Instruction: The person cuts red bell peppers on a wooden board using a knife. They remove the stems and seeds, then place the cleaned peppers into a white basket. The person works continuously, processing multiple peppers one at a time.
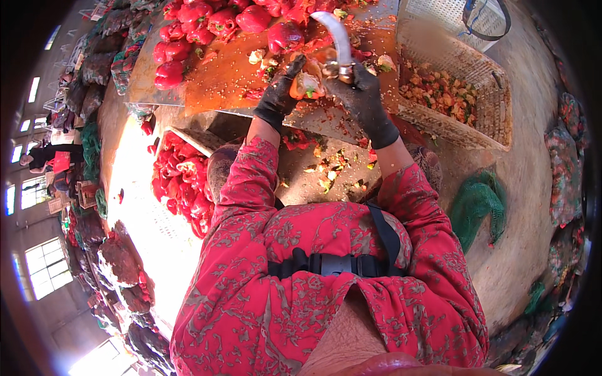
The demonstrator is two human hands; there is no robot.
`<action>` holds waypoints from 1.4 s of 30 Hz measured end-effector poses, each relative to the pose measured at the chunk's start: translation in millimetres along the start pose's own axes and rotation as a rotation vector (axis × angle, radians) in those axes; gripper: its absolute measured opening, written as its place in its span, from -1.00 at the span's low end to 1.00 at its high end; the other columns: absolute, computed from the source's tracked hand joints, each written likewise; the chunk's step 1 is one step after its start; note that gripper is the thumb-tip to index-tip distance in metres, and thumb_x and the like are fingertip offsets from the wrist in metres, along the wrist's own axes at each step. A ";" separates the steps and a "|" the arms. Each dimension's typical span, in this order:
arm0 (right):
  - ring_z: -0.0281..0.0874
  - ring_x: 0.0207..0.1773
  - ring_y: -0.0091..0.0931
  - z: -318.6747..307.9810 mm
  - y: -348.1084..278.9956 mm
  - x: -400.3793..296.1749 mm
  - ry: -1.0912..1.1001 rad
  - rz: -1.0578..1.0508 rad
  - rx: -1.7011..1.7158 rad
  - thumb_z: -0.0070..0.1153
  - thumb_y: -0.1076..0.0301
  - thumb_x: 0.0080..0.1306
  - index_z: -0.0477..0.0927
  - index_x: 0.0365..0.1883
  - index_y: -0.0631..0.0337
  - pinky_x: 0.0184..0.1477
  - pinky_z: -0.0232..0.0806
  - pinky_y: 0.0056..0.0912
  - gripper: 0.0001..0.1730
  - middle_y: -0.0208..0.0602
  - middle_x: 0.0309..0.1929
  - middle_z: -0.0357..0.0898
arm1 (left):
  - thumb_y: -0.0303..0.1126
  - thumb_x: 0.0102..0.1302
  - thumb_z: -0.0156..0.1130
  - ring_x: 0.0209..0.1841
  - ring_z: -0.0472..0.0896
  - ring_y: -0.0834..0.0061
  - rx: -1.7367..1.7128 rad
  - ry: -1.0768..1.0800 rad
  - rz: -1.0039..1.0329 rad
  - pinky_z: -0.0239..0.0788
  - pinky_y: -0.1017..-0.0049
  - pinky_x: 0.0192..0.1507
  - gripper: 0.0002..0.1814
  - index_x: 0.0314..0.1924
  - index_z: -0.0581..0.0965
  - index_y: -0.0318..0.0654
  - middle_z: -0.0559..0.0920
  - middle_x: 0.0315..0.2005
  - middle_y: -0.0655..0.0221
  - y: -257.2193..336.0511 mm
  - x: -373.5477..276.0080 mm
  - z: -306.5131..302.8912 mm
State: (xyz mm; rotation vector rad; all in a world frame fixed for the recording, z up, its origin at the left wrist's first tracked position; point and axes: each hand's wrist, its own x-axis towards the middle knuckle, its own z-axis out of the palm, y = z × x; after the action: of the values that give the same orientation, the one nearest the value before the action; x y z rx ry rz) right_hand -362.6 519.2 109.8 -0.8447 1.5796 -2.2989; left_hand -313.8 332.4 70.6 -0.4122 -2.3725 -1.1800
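Note:
My left hand (277, 96), in a dark glove, holds an opened orange-red bell pepper (301, 87) with its pale core and a bit of green stem showing. Gripped in my right hand (364, 96), also gloved, is a curved knife (339, 40) whose blade points up and away from me. That hand is right beside the pepper; whether its fingers touch it I cannot tell. Both hands are over the near edge of a wet work table (211, 91) strewn with seeds and scraps. Whole red bell peppers (195, 19) are piled at its far left.
A crate of red pepper pieces (181, 183) stands by my left knee. To the right, a plastic crate (501, 101) holds cut-out cores (439, 91). Green netting (477, 204) lies on the floor at right. Filled mesh sacks (564, 174) line both sides; a person (47, 157) is far left.

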 end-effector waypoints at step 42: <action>0.44 -0.18 -0.55 -17.7 6.0 -13.7 -0.059 0.036 -0.013 0.08 0.43 0.19 0.49 -0.16 0.33 -0.09 0.26 -0.51 -0.75 -0.36 -0.26 0.51 | -0.42 0.06 0.27 -0.03 0.47 0.32 -0.245 0.194 -0.142 0.29 0.41 0.02 -0.52 0.01 0.39 -0.30 0.46 -0.03 0.23 11.7 -37.1 -10.5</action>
State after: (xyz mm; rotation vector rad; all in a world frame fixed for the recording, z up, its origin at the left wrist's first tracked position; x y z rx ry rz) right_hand -362.5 537.2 95.4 -0.8711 1.5740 -2.2203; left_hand -274.2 328.4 64.7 -0.1977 -2.1277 -1.5120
